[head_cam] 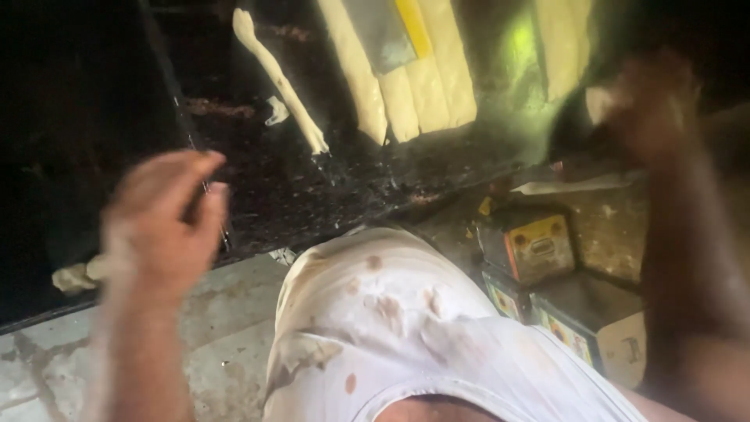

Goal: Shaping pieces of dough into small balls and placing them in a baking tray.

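Dough rope point(280, 78) at upper centre wants gentle, even rolling on dark slab point(312, 187). Left hand point(164, 223) half-curled, empty. Right hand point(644, 105) blurred, grip impossible to tell.

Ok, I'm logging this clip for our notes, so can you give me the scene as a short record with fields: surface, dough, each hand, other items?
surface: dark work surface, greasy, flecked with crumbs
dough: thin dough rope lying diagonally; pale dough slabs side by side beyond it
left hand: blurred, over the surface edge, fingers curled; hold unclear
right hand: blurred, raised at the right; contents unclear
clothing: stained white shirt
other: small boxes stacked at the right
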